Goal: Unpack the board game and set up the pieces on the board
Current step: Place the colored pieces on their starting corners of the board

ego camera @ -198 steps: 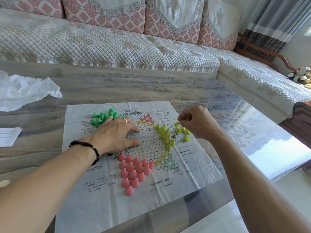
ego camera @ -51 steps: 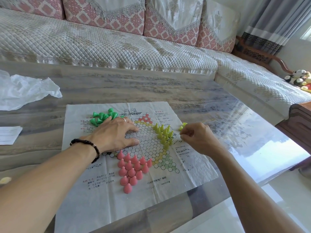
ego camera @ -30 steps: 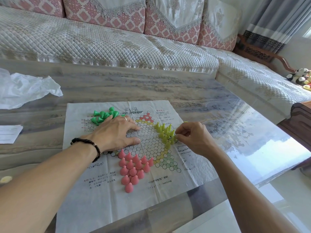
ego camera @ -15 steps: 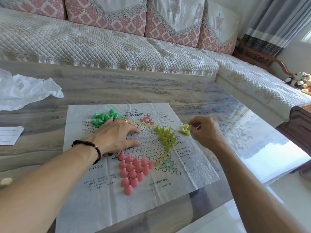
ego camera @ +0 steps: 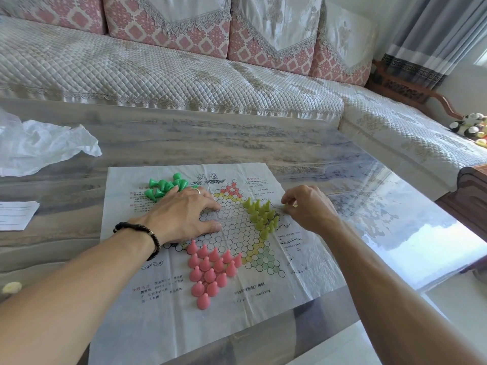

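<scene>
On the desk (ego camera: 263, 138) my paper board (ego camera: 147, 320) lies flat. My left hand (ego camera: 181, 217) presses it, fingers straight; pink pieces (ego camera: 210, 270) stand at 6 o'clock, green pieces (ego camera: 164, 186) at 11, yellow pieces (ego camera: 262, 216) at 3, where my right hand (ego camera: 307, 209) pinches something tiny I cannot identify.

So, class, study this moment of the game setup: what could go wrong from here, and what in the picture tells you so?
1. The right hand works right beside the yellow-green pieces, which stand packed together; a brush of the fingers could topple several.
2. The board is thin creased paper; if the left hand pressing it lifts, it may shift and tip the pink pieces.
3. The green pieces lie heaped by that hand and could scatter.
</scene>
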Tool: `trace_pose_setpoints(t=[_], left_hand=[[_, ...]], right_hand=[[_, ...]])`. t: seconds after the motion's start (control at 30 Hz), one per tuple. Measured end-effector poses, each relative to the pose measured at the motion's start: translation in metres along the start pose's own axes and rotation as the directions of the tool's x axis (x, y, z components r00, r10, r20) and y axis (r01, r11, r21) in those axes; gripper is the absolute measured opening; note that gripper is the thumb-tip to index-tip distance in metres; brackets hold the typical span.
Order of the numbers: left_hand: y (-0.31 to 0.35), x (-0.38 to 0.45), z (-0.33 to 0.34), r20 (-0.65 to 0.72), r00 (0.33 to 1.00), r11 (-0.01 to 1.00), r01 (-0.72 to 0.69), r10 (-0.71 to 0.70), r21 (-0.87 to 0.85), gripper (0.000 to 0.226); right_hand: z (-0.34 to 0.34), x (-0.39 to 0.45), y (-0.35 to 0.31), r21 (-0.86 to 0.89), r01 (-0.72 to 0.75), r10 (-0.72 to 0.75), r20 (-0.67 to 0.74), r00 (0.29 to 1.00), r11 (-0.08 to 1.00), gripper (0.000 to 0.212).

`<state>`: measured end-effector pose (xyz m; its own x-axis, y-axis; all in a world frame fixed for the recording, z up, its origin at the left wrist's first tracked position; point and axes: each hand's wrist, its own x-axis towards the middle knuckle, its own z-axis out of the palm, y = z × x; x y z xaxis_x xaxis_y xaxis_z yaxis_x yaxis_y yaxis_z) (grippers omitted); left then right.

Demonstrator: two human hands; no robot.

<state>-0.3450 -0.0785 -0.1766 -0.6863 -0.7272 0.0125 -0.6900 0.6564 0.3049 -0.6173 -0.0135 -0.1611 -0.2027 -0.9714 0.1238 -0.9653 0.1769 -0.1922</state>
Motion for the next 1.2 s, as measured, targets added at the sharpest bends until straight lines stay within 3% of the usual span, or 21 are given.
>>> trace_pose_setpoints(t=[0.13, 0.33, 0.47, 0.63, 0.83, 0.93, 1.2], left_hand=[[0.0, -0.001, -0.001, 0.005, 1.0, 1.0, -0.001, 0.001, 0.005, 0.056], [0.001, -0.001, -0.001, 0.008, 1.0, 1.0, 0.002, -0.002, 0.005, 0.056], [0.001, -0.001, -0.001, 0.006, 1.0, 1.0, 0.002, -0.002, 0.001, 0.056], [0.001, -0.002, -0.001, 0.009, 1.0, 1.0, 0.0, 0.0, 0.003, 0.057], [0.001, -0.001, -0.002, 0.008, 1.0, 1.0, 0.001, -0.001, -0.005, 0.056], [0.001, -0.002, -0.002, 0.01, 1.0, 1.0, 0.006, -0.006, -0.013, 0.056], [0.001, -0.001, -0.001, 0.017, 1.0, 1.0, 0.008, -0.008, -0.006, 0.056]], right_hand=[[-0.002, 0.001, -0.002, 0.015, 0.019, -0.019, -0.009, 1.0, 1.0, 0.013], [-0.008, 0.008, -0.007, 0.337, -0.101, 0.116, -0.025, 0.993, 0.936, 0.011], [-0.011, 0.012, -0.008, 0.406, -0.13, 0.133, 0.021, 0.991, 0.905, 0.005], [-0.009, 0.012, -0.008, 0.349, -0.13, 0.115, 0.062, 0.991, 0.928, 0.016], [-0.012, 0.012, -0.01, 0.13, 0.012, -0.03, 0.136, 0.99, 0.991, 0.009], [-0.011, 0.014, -0.011, 0.084, 0.013, -0.031, 0.213, 0.977, 0.996, 0.008], [-0.021, 0.008, -0.009, 0.145, -0.002, -0.015, 0.114, 0.993, 0.989, 0.017]])
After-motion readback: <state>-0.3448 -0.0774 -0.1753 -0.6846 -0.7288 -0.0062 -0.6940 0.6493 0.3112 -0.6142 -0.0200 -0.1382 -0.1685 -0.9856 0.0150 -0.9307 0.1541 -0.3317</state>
